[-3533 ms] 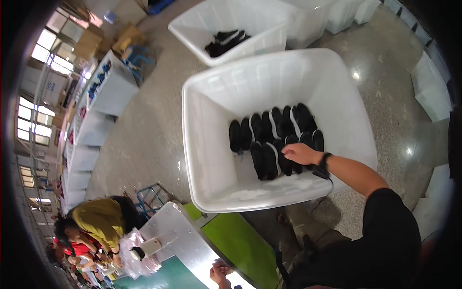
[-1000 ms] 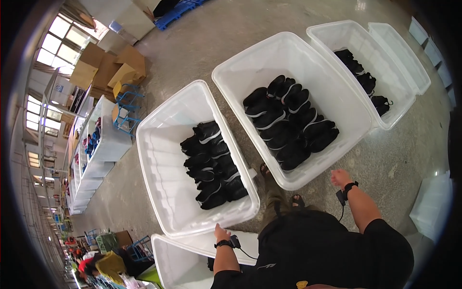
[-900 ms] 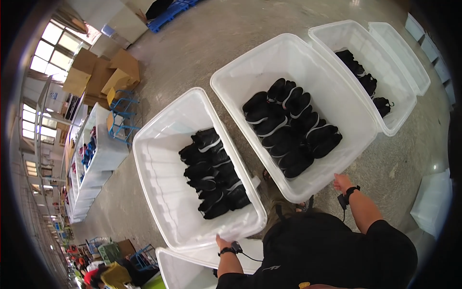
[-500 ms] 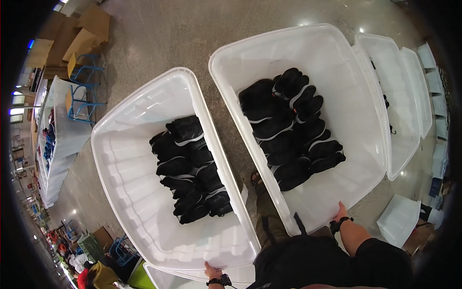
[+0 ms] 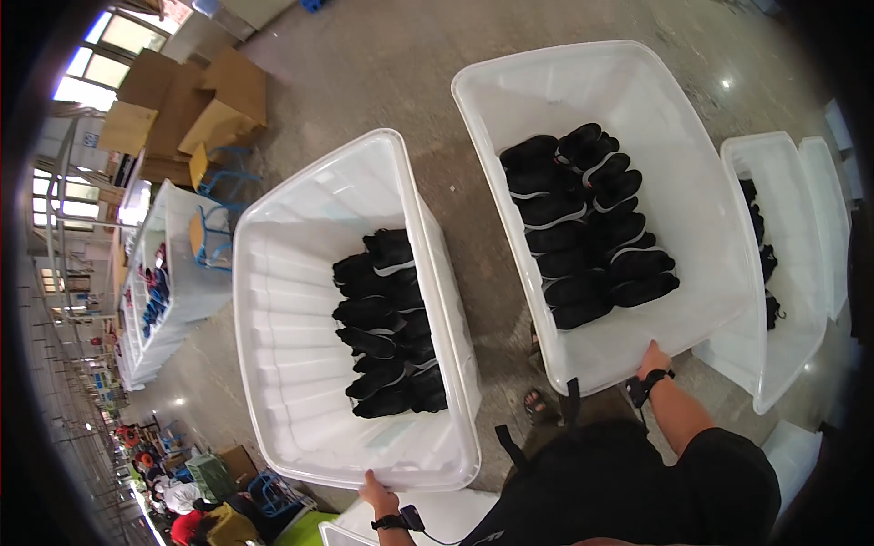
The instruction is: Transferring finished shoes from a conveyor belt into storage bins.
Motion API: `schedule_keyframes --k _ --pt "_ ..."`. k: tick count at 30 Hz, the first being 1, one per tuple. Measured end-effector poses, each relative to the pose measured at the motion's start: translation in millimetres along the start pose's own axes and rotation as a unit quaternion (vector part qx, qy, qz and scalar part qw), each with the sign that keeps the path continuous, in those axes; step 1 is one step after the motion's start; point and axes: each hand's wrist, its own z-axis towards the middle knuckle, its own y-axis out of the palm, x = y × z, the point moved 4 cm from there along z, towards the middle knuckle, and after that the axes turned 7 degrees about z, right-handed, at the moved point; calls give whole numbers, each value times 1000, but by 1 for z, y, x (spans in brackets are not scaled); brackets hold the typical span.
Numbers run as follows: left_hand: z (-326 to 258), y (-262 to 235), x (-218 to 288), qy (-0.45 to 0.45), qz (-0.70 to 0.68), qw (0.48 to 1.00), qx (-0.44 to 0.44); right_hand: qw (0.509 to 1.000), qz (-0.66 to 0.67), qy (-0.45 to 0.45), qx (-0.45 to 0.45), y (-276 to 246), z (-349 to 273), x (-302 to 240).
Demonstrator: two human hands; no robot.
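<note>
1. On the concrete floor [image 5: 382, 82], two big white bins stand side by side, just apart, each with one of the person's hands at its near rim; this looks like a handling job caught midway.
2. The right bin [image 5: 701, 209] is the larger in view. Black shoes [image 5: 587, 223] lie in two rough rows along its middle, covering only part of its bottom.
3. The left bin [image 5: 291, 309] holds a smaller cluster of black shoes [image 5: 387, 328], gathered toward its right wall; the left part of its bottom is bare.
4. Further right, a third bin [image 5: 792, 318] touches or nearly touches the right bin, and only a few dark shoes show at its edge. A fourth stands beyond it, its contents hidden.
5. At far left, cardboard boxes [image 5: 182, 109] and a long desk [image 5: 150, 291] with small goods stand well apart from the bins.
6. The right hand [image 5: 652, 357] rests on the near rim of the right bin, its grip seemingly closed over the edge.
7. The left hand [image 5: 375, 489] holds the near rim of the left bin, fingers curled on it.
8. Judging by the contents, both held bins are partly filled and neither is full, so loading seems begun and not finished; whether the bins sit in their final places cannot be told.
</note>
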Motion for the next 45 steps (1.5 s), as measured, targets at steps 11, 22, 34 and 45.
schedule_keyframes --k 11,22,34,45 --pt "6 5 18 54 2 998 -35 987 123 -107 2 -17 -46 51" --pt "39 5 -8 3 -15 989 -146 991 80 -35 103 -102 -152 106" --pt "198 16 -69 397 334 815 -258 978 124 -40 162 -165 -266 321" --pt "186 -30 -47 482 503 682 -223 980 130 -105 111 -86 -311 260"
